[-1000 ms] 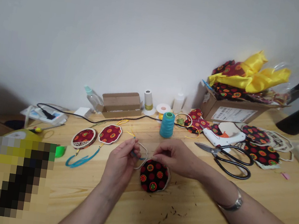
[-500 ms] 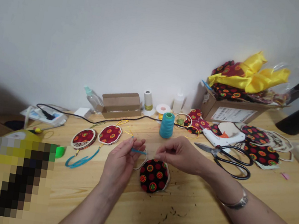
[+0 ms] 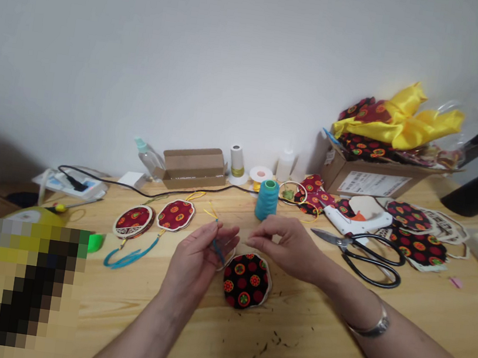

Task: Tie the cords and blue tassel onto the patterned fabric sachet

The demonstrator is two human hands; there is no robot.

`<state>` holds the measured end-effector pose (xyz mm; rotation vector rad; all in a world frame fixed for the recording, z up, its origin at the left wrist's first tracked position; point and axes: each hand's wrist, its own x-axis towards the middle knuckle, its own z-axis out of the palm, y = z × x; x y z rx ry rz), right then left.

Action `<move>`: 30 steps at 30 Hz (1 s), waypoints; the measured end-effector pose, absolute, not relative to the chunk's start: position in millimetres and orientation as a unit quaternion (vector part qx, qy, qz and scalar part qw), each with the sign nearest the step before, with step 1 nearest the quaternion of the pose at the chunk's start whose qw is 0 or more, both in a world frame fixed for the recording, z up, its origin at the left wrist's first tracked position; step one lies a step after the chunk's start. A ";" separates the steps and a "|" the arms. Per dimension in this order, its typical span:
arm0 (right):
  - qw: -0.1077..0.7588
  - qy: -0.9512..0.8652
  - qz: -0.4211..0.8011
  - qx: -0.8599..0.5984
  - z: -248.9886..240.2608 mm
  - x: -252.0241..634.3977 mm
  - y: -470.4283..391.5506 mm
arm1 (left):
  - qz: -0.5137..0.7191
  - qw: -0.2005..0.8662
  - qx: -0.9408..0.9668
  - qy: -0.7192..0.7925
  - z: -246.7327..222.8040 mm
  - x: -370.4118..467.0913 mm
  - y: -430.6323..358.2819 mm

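Now the left hand (image 3: 204, 251) pinches the blue thread bundle (image 3: 218, 251), outer fingers loosely spread; the right hand's (image 3: 276, 245) fingertips close together above the black patterned pad (image 3: 246, 281), just before the teal spool (image 3: 267, 199).

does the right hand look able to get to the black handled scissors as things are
Probably yes: the black-handled scissors lie to the right of the right hand, near handle loop uncovered. The white glue gun lies behind them, seemingly out of the way.
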<state>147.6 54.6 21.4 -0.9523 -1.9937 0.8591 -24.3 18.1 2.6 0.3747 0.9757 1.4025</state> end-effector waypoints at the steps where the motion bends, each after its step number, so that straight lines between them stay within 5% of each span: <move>1: 0.366 -0.789 0.326 -0.369 20.4 147.2 54.6 | 0.615 0.643 0.163 0.426 2.9 -24.1 18.0; 8: 0.517 -0.717 0.314 -0.348 23.6 148.2 58.1 | 0.614 0.635 0.166 0.439 2.3 -22.7 18.0; 19: 0.419 -0.753 0.327 -0.388 27.4 151.3 55.3 | 0.619 0.611 0.205 0.448 -1.4 -22.0 15.9; 30: 0.361 -0.867 0.042 -0.341 14.9 143.1 42.2 | 0.614 0.626 0.211 0.432 0.1 -16.8 13.3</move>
